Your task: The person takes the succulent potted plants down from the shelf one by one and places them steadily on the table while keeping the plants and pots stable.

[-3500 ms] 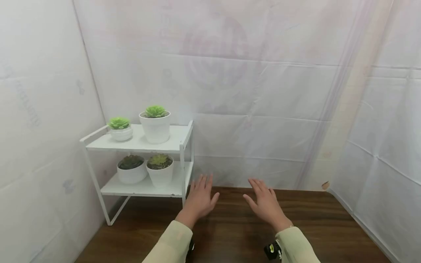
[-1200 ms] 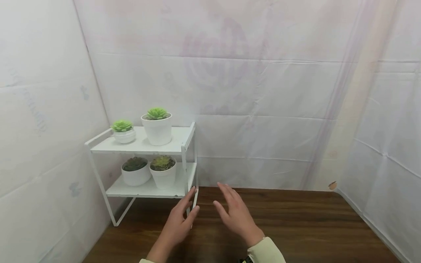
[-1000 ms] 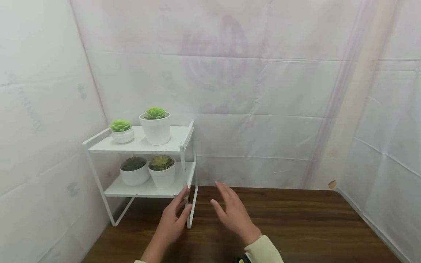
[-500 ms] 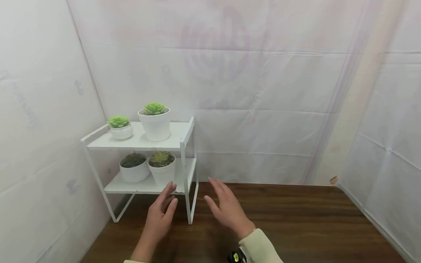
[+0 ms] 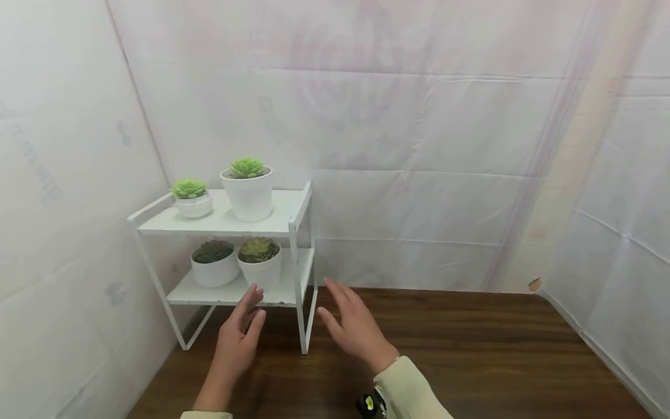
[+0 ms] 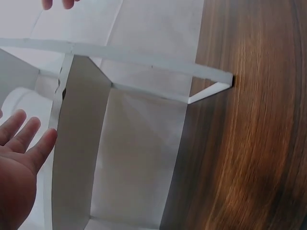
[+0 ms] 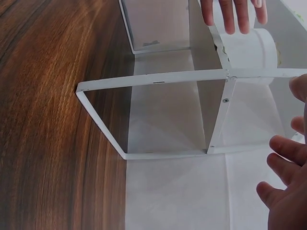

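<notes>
A white two-tier shelf (image 5: 220, 227) stands on the left of the wooden table. Its lower tier bears a white pot with a yellow-green succulent (image 5: 260, 267) and a wider pot with a dark succulent (image 5: 214, 270). My left hand (image 5: 237, 340) is held in front of the lower tier, fingers relaxed, and overlaps its front edge in the head view. To the right of the shelf's front leg, my right hand (image 5: 356, 326) hovers with loosely extended fingers and thumb apart. Both hands hold nothing. In the right wrist view, fingers of the left hand (image 7: 232, 14) show at the top.
On the top tier sit a tall white pot with a bright green succulent (image 5: 247, 195) and a small ribbed pot with another (image 5: 192, 203). White sheeting (image 5: 419, 128) covers the walls behind and on both sides. The brown wooden table (image 5: 471, 343) extends to the right.
Both hands have shifted left; my left hand has passed from right of the shelf's front leg to in front of the lower tier. The pots have stayed in place on the shelf.
</notes>
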### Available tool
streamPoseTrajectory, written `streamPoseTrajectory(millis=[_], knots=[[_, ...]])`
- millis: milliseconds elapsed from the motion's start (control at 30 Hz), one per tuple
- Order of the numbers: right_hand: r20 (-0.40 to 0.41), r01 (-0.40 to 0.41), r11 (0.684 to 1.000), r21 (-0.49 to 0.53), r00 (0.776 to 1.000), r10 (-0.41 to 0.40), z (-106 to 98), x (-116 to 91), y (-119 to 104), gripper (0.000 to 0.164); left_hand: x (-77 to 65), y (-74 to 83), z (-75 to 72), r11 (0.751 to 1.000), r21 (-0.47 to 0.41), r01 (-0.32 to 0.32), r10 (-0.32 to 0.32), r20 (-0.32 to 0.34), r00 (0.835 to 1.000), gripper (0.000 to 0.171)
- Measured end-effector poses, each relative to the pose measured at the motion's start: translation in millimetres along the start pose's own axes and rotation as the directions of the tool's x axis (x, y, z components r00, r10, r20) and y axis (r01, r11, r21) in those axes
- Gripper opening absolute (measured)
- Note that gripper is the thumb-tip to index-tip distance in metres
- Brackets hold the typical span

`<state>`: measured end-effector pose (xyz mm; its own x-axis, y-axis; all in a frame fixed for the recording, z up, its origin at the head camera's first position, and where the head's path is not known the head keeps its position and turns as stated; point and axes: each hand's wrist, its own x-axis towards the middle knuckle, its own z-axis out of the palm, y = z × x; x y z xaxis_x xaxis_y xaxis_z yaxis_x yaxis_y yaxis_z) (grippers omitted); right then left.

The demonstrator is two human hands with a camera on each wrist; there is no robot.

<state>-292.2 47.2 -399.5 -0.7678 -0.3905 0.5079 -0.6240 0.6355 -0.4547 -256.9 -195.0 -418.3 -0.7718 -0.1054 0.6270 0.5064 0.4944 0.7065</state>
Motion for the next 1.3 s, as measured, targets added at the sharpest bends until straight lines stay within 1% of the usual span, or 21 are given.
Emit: streamPoseTrajectory(millis=[133,300,433,567,667,767,900,1000,1067,1133,1233,1300], knots=[[0.003,0.004,1.000,0.009,1.000,-0.004,1,3,-2,0.058,2.8,-1.6,-6.3,0.999,0.040,0.014,-0.013,-0.018,1.000,0.051],[0.002,0.023,1.000,0.005,1.000,-0.023,4,9,-6,0.058,7.6,-4.8,-19.9,0.996,0.081,0.048,-0.042,-0.074,0.996,0.050],[0.008,0.021,1.000,0.012,1.000,-0.021,7,13,-9,0.058,11.8,-9.3,-33.8,0.988,0.112,0.109,-0.096,-0.117,0.988,0.050],[0.045,0.007,0.999,0.033,0.999,-0.009,12,17,-13,0.058,13.1,-11.3,-47.7,0.971,0.146,0.190,-0.168,-0.147,0.975,0.052],[0.071,0.004,0.999,0.040,0.997,-0.007,16,19,-14,0.058,14.7,-12.2,-55.9,0.962,0.147,0.231,-0.206,-0.168,0.964,0.052],[0.084,-0.003,1.000,0.030,0.996,0.000,19,21,-15,0.059,18.2,-15.5,-61.4,0.964,0.121,0.236,-0.208,-0.208,0.956,0.051],[0.097,-0.028,0.999,0.040,0.995,0.024,19,24,-17,0.058,25.1,-21.8,-68.5,0.980,0.056,0.189,-0.165,-0.288,0.943,0.050],[0.122,-0.053,0.996,0.066,0.992,0.044,20,27,-19,0.058,30.2,-25.4,-76.8,0.977,0.055,0.205,-0.176,-0.329,0.928,0.050],[0.138,-0.068,0.995,0.079,0.989,0.057,21,28,-20,0.059,33.0,-26.8,-82.9,0.965,0.085,0.249,-0.208,-0.335,0.919,0.052],[0.150,-0.085,0.992,0.094,0.986,0.070,22,29,-21,0.060,36.0,-28.2,-88.9,0.945,0.116,0.306,-0.254,-0.327,0.910,0.055],[0.157,-0.098,0.990,0.104,0.984,0.081,23,30,-21,0.061,41.0,-29.5,-95.5,0.920,0.157,0.359,-0.299,-0.313,0.902,0.057],[0.158,-0.103,0.989,0.110,0.984,0.085,23,31,-21,0.061,44.5,-30.6,-98.5,0.906,0.163,0.390,-0.329,-0.309,0.892,0.059]])
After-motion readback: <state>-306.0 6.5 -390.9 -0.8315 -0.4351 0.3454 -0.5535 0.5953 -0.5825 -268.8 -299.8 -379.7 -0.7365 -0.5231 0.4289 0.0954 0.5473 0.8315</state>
